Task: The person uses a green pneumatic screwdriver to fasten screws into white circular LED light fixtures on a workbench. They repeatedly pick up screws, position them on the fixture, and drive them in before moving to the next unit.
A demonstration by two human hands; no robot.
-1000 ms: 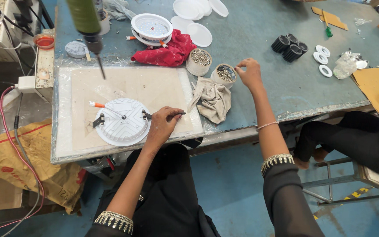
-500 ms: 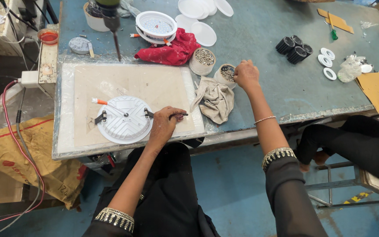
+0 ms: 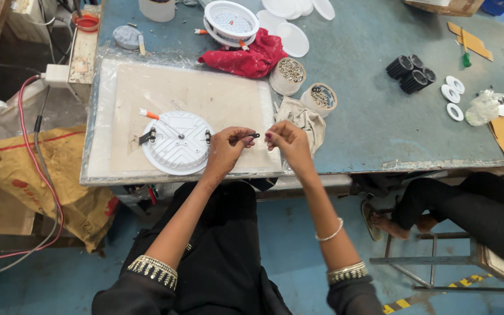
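A round white lamp housing lies face down on a pale board, with a black clip on its left rim and a wire lead across it. My left hand pinches a small black spring clip just right of the housing. My right hand has its fingertips pinched together beside that clip, seemingly on a tiny part; what it holds is too small to tell.
Two small tubs of screws stand behind my hands, beside a beige cloth and a red cloth. More white lamp parts, black heat sinks and white rings lie further back. Another seated person's legs are at the right.
My right hand has left the screw tub and come back to meet my left hand at the clip. The hanging tool seen at the top has gone out of view.
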